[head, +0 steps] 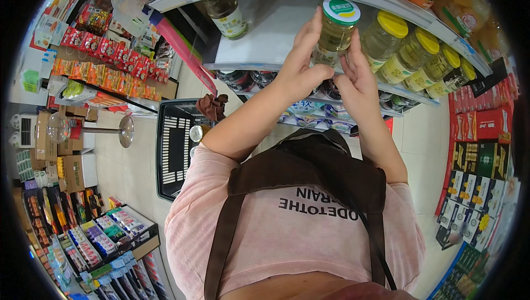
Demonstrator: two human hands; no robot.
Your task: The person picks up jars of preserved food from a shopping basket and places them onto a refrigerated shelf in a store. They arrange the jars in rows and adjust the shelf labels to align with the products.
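Between my two hands is a glass jar (337, 37) of pale liquid with a green, white and yellow lid, just in front of a store shelf (265, 51). My left hand (304, 62) holds the jar's left side, fingers pointing up along the glass. Against its right side rest the fingers of my right hand (358, 78). Both thumbs are low, near the jar's base. To the right stands a row of similar jars (383, 37) with yellow lids. A bottle with a pale label (227, 18) stands at the shelf's left.
A dark shopping basket (178, 190) is on the left, with a jar (198, 133) inside and a crumpled brown cloth (212, 107) at its rim. Lower shelves hold dark-lidded containers (265, 77). Snack racks (103, 51) line the left, stacked cartons (476, 155) the right.
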